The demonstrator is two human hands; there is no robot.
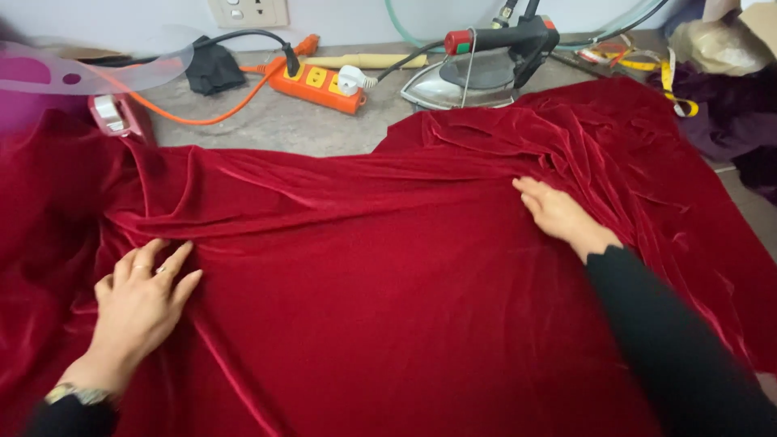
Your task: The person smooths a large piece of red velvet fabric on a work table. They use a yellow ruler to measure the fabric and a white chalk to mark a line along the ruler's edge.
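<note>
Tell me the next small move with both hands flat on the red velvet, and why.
Probably slide the right hand outward toward the iron, while the left hand pins the velvet. A ridge of folds runs between the hands and bunches past the right fingertips, while the cloth nearer the person already lies smooth. Both palms rest flat, neither gripping.

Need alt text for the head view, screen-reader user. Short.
Two bare hands press flat on a wide red velvet cloth spread over a grey table: left hand near a fold, right hand smoothing wrinkles. Behind the cloth sit a steam iron, an orange power strip and a yellow measuring tape.
</note>
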